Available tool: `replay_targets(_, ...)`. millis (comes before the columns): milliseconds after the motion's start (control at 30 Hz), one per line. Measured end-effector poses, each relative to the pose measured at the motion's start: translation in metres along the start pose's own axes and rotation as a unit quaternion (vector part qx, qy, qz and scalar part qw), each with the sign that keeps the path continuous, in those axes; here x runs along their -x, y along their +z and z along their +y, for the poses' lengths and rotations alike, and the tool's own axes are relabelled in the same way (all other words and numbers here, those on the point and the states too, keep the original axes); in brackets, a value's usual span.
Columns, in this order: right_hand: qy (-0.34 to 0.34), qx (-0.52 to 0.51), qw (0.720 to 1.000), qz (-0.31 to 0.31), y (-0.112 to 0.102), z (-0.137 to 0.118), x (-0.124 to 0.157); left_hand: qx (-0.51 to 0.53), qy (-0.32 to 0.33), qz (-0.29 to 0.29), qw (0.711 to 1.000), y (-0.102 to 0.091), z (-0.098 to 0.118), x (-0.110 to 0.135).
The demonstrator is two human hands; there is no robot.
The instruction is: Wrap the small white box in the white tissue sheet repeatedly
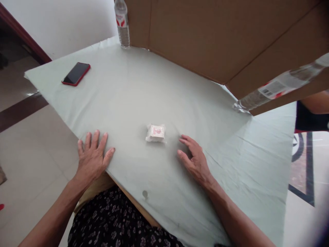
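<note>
On the pale green tablecloth [123, 103] lies a small white box [156, 133] with red print, wrapped in clear plastic. My left hand [94, 154] rests flat at the table's near left edge, fingers spread, apart from the box. To the right of the box is my right hand [194, 157], fingers slightly curled and thumb held away from them. Nothing is in its grasp, and a short gap separates it from the box.
A large cardboard panel [185, 37] stands across the back right, with one clear plastic bottle [123, 27] at its left end and another bottle [277, 85] on its right. A red-cased phone [76, 73] lies at the far left. Part of another person's arm [315, 102] shows behind the panel.
</note>
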State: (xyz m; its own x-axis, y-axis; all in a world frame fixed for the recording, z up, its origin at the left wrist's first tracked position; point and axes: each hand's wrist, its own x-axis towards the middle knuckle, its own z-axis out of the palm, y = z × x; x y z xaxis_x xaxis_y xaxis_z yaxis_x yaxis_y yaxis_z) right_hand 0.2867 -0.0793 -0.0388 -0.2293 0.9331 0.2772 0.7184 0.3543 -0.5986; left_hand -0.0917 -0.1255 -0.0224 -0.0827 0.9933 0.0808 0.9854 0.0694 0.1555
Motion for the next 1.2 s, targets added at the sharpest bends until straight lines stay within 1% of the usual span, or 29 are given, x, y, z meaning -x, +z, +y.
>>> replay_targets(100, 0.004, -0.084, 0.996, -0.029, -0.006, -0.008, -0.033, 0.041, 0.004, 0.003, 0.999, -0.011, 0.006, 0.004)
replay_targets(167, -0.031, -0.102, 0.991, -0.084, -0.009, -0.017, -0.058, 0.087, 0.036, 0.028, 0.995, -0.019, 0.019, -0.005)
replay_targets(200, -0.052, -0.101, 0.987, -0.117, -0.009, -0.021, -0.069, 0.125, 0.064, 0.026, 0.990, -0.023, 0.028, -0.013)
replay_targets(233, -0.076, -0.094, 0.982, -0.145, -0.008, -0.026, -0.079, 0.170, 0.093, 0.009, 0.981, -0.026, 0.038, -0.022)
replay_targets(300, -0.119, -0.073, 0.973, -0.185, -0.002, -0.032, -0.093, 0.247, 0.130, -0.051, 0.959, -0.028, 0.060, -0.045)
replay_targets(367, -0.141, -0.064, 0.970, -0.189, 0.007, -0.035, -0.099, 0.317, 0.165, -0.120, 0.926, -0.023, 0.079, -0.070)
replay_targets(433, -0.141, -0.070, 0.974, -0.163, 0.016, -0.034, -0.098, 0.391, 0.195, -0.189, 0.879, -0.011, 0.094, -0.091)
replay_targets(467, -0.138, -0.075, 0.976, -0.148, 0.020, -0.033, -0.097, 0.430, 0.199, -0.221, 0.852, -0.004, 0.099, -0.099)
replay_targets(500, -0.137, -0.081, 0.978, -0.135, 0.023, -0.032, -0.095, 0.469, 0.200, -0.237, 0.827, 0.004, 0.102, -0.104)
replay_targets(533, -0.137, -0.087, 0.978, -0.127, 0.025, -0.030, -0.093, 0.500, 0.200, -0.237, 0.809, 0.010, 0.104, -0.107)
replay_targets(567, -0.139, -0.093, 0.978, -0.124, 0.026, -0.029, -0.091, 0.517, 0.201, -0.233, 0.799, 0.016, 0.105, -0.107)
replay_targets(600, -0.139, -0.099, 0.978, -0.122, 0.026, -0.028, -0.090, 0.525, 0.199, -0.229, 0.795, 0.020, 0.105, -0.106)
replay_targets(667, -0.135, -0.105, 0.977, -0.126, 0.024, -0.028, -0.089, 0.528, 0.192, -0.212, 0.800, 0.024, 0.105, -0.102)
replay_targets(767, -0.135, -0.103, 0.976, -0.134, 0.015, -0.030, -0.090, 0.528, 0.179, -0.188, 0.808, 0.022, 0.105, -0.096)
replay_targets(900, -0.142, -0.091, 0.983, -0.079, -0.001, -0.034, -0.092, 0.531, 0.180, -0.179, 0.808, 0.019, 0.106, -0.094)
replay_targets(967, -0.152, -0.074, 0.983, -0.078, -0.006, -0.036, -0.092, 0.530, 0.189, -0.175, 0.808, 0.020, 0.107, -0.094)
replay_targets(1067, -0.177, -0.030, 0.979, -0.092, -0.005, -0.038, -0.091, 0.527, 0.197, -0.168, 0.810, 0.020, 0.108, -0.092)
replay_targets(1200, -0.200, 0.014, 0.978, -0.061, 0.006, -0.041, -0.090, 0.523, 0.208, -0.158, 0.811, 0.018, 0.110, -0.090)
